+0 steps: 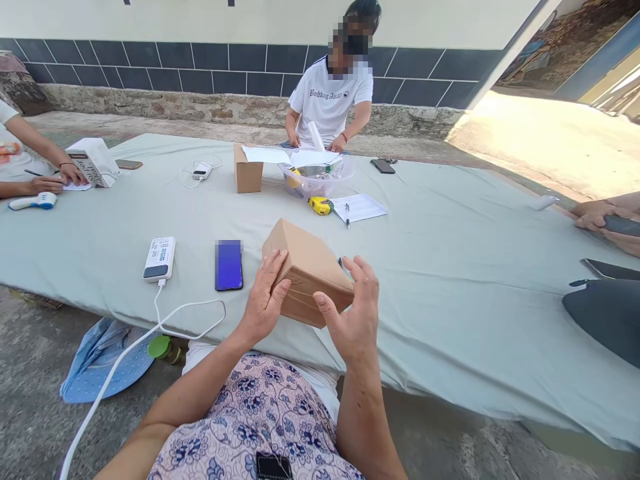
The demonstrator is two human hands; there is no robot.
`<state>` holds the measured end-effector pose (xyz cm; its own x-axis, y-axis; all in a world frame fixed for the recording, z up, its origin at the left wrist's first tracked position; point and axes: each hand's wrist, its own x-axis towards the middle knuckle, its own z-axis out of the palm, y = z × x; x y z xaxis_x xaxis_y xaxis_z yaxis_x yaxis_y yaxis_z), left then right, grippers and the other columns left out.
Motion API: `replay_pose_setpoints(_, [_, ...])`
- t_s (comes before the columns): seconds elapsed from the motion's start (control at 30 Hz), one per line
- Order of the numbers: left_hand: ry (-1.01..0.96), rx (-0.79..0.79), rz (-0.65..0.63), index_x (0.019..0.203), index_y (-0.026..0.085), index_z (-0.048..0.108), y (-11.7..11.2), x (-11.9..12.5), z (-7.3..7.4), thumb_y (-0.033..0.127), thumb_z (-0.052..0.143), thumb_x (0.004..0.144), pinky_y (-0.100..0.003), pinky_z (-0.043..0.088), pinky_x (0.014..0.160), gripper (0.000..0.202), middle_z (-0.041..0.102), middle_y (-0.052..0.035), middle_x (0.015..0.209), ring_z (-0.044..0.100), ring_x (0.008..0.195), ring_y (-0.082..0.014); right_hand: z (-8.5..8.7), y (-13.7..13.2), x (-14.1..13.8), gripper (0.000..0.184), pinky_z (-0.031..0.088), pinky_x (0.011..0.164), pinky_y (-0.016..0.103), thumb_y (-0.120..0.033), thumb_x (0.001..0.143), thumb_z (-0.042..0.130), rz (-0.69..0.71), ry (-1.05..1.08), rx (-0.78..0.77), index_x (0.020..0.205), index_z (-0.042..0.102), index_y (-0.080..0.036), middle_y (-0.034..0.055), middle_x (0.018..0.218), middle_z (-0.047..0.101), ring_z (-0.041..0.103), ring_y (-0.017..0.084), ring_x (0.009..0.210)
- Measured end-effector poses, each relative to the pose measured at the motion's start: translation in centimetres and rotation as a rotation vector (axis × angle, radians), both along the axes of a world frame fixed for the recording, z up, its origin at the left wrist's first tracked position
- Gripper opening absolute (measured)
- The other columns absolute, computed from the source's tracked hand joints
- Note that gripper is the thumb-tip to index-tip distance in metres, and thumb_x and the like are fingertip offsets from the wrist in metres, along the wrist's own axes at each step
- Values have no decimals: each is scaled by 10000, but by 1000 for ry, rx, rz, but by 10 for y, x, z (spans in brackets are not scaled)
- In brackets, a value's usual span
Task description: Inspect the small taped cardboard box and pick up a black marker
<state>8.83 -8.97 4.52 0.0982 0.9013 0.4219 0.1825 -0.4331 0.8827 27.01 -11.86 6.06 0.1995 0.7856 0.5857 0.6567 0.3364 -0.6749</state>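
I hold a closed brown cardboard box (307, 267) tilted just above the near edge of the green-covered table (440, 267). My left hand (264, 297) grips its left end, fingers pressed on the side. My right hand (354, 310) clasps the right end, thumb on the near face and fingers curled over the top. A pen tip shows just behind the box.
A phone (229, 265) and a white power bank (159, 259) with its cable lie left of the box. Farther off sit another brown box (247, 175), a clear bowl (316, 179), a yellow tape measure (320, 205) and papers (359, 207). Other people sit opposite, left and right.
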Motion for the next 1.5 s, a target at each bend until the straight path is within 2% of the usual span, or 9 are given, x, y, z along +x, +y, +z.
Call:
replay_pose_setpoints(0.17, [178, 123, -76, 1609, 347, 366, -5, 4, 0, 426, 431, 1070, -526, 144, 1331, 549, 289, -53, 1733, 169, 1632, -268, -3, 4, -10, 749, 370, 1180, 670, -721, 871, 620, -62, -38, 11, 1463, 497, -280, 179, 1565, 436, 414, 394, 1481])
replay_pose_setpoints(0.4, [319, 225, -97, 1642, 371, 285, -11, 7, 6, 344, 411, 1077, -585, 141, 1321, 580, 208, -45, 1758, 44, 1645, -303, -6, 9, 0, 626, 369, 1204, 620, -595, 936, 606, -38, 69, -34, 1455, 503, -261, 163, 1524, 521, 446, 352, 1474])
replay_pose_setpoints(0.63, [326, 215, -79, 1653, 386, 232, -10, 6, 4, 313, 408, 1076, -597, 160, 1316, 608, 198, -51, 1760, 67, 1643, -304, -1, 6, 0, 606, 375, 1220, 590, -533, 929, 635, 2, 132, -39, 1460, 502, -273, 134, 1543, 521, 456, 328, 1478])
replay_pose_setpoints(0.93, [351, 256, -53, 1653, 383, 242, -12, 7, 1, 284, 411, 1069, -633, 194, 1300, 616, 208, -55, 1757, 62, 1640, -335, -2, 8, -4, 580, 385, 1220, 589, -507, 923, 638, 27, 176, -57, 1437, 522, -266, 131, 1517, 548, 480, 315, 1460])
replay_pose_setpoints(1.2, [379, 363, -15, 1664, 350, 215, -15, 20, -2, 223, 398, 1061, -645, 225, 1289, 643, 231, -93, 1747, 89, 1637, -341, 2, 6, -1, 551, 398, 1211, 567, -512, 909, 664, -44, 243, -61, 1386, 563, -254, 125, 1491, 584, 520, 311, 1427])
replay_pose_setpoints(1.37, [320, 321, -1, 1641, 374, 288, -16, 16, 0, 230, 401, 1063, -635, 240, 1293, 606, 270, -54, 1738, 114, 1636, -317, 2, 8, -6, 519, 386, 1211, 584, -524, 913, 652, -10, 233, -40, 1351, 595, -253, 137, 1481, 594, 516, 319, 1431])
replay_pose_setpoints(1.5, [320, 361, 62, 1597, 356, 408, -17, 14, 5, 242, 427, 1057, -621, 260, 1293, 552, 360, -46, 1700, 167, 1628, -319, -1, 11, -9, 490, 423, 1191, 560, -527, 924, 633, 19, 280, -49, 1334, 608, -257, 125, 1450, 616, 555, 307, 1388])
